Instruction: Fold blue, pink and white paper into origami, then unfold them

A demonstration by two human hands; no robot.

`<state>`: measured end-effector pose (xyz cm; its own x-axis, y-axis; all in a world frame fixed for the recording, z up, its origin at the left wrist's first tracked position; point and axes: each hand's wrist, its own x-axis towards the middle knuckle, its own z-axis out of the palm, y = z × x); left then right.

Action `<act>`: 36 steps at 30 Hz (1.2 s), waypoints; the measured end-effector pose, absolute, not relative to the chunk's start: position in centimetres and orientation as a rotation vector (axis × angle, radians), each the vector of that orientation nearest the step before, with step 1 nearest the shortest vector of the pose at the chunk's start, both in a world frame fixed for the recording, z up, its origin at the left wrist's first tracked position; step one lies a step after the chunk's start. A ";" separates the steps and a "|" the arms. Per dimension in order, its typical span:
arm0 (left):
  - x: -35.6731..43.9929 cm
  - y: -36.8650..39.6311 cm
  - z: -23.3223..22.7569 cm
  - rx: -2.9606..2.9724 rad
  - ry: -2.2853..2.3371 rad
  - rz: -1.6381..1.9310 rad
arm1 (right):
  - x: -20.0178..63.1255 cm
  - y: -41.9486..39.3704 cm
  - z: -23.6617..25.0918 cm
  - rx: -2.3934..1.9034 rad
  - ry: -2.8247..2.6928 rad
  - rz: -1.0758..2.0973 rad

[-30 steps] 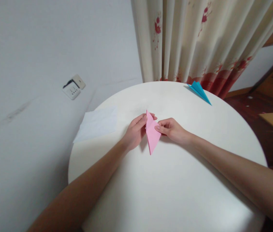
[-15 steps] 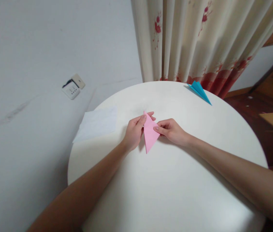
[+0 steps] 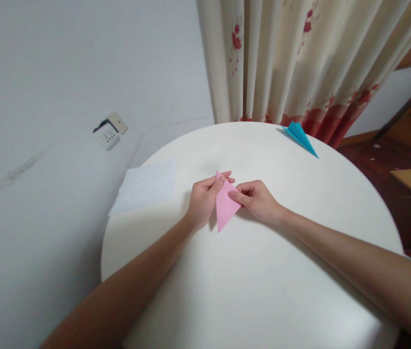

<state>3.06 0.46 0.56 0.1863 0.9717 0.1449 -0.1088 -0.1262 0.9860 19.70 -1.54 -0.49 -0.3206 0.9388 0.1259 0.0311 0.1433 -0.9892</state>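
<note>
Right now a folded pink paper (image 3: 224, 207), a narrow kite-like shape tapering to a sharp point aimed toward the person, sits near the middle of the round white table (image 3: 263, 291), held just above or against its surface; which of the two cannot be told. The left hand (image 3: 202, 199) pinches the paper's left edge near the upper tip, thumb in front and fingers curled behind, while the right hand (image 3: 256, 198) closes thumb and forefinger on the right edge, the other fingers tucked in. Both grips sit high on the paper, so the lower point hangs free; a likely slip, in my judgement, is the layers sliding apart or a crease landing crooked if one hand presses before the edges line up. The paper looks thin, matte and crisply creased, easy to dent. The tabletop is smooth and slightly glossy, offering little friction. A flat white sheet (image 3: 145, 186) overhangs the table's left rim, and a folded blue paper shape (image 3: 300, 136) rests at the far edge, near a cream curtain (image 3: 300, 58) with red flowers.
</note>
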 end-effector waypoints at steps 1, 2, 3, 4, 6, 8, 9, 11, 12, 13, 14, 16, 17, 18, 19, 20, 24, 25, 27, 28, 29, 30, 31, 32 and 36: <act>3.0 0.5 0.5 1.313 0.927 1.181 | 19.7 -1.5 -0.5 -0.976 -1.546 1.297; 3.0 0.6 0.4 1.300 0.922 1.158 | 19.7 -1.5 -0.5 -0.974 -1.547 1.285; 2.9 0.7 0.4 1.284 0.914 1.136 | 19.7 -1.5 -0.5 -0.971 -1.549 1.274; 2.9 0.7 0.3 1.269 0.907 1.120 | 19.7 -1.5 -0.6 -0.968 -1.551 1.265; 2.9 0.8 0.3 1.247 0.904 1.114 | 19.7 -1.4 -0.6 -0.975 -1.556 1.251; 3.0 0.8 0.4 1.240 0.904 1.118 | 19.7 -1.4 -0.6 -0.997 -1.553 1.243; 3.0 0.7 0.4 1.243 0.899 1.118 | 19.7 -1.4 -0.6 -1.008 -1.549 1.238; 3.0 0.7 0.4 1.260 0.878 1.109 | 19.7 -1.4 -0.6 -1.009 -1.543 1.234; 3.0 0.6 0.5 1.270 0.869 1.105 | 19.7 -1.4 -0.6 -1.000 -1.543 1.235; 3.0 0.6 0.5 1.279 0.866 1.102 | 19.7 -1.4 -0.6 -0.987 -1.546 1.237; 2.9 0.6 0.6 1.286 0.870 1.098 | 19.7 -1.4 -0.6 -0.973 -1.552 1.243; 2.8 0.7 0.7 1.298 0.893 1.092 | 19.8 -1.4 -0.5 -0.954 -1.568 1.267; 2.6 0.8 0.9 1.308 0.908 1.092 | 19.9 -1.4 -0.5 -0.951 -1.577 1.284; 2.5 0.9 1.0 1.321 0.922 1.096 | 19.9 -1.4 -0.4 -0.948 -1.587 1.303; 2.3 1.0 1.1 1.333 0.930 1.103 | 20.0 -1.5 -0.4 -0.946 -1.596 1.323; 2.2 1.2 1.2 1.342 0.932 1.114 | 20.0 -1.5 -0.3 -0.943 -1.603 1.340; 1.4 2.1 1.4 1.297 0.934 1.217 | 20.1 -1.6 -0.1 -0.933 -1.641 1.353; 1.3 2.4 1.4 1.264 0.941 1.263 | 20.1 -1.6 -0.1 -0.939 -1.651 1.349; 1.1 2.8 1.3 1.181 0.961 1.339 | 20.1 -1.5 -0.1 -0.970 -1.652 1.332; 1.1 2.9 1.3 1.141 0.965 1.351 | 20.2 -1.4 -0.1 -0.993 -1.636 1.317; 1.1 2.9 1.3 1.113 0.960 1.334 | 20.2 -1.2 -0.2 -1.018 -1.610 1.299; 1.2 2.8 1.3 1.105 0.945 1.287 | 20.2 -1.1 -0.3 -1.039 -1.579 1.281; 1.4 2.6 1.2 1.117 0.919 1.214 | 20.3 -0.9 -0.4 -1.058 -1.547 1.264; 1.6 2.3 1.1 1.145 0.889 1.127 | 20.3 -0.7 -0.5 -1.075 -1.516 1.251; 2.3 1.2 0.6 1.326 0.865 0.859 | 20.4 -0.3 -0.7 -1.108 -1.409 1.189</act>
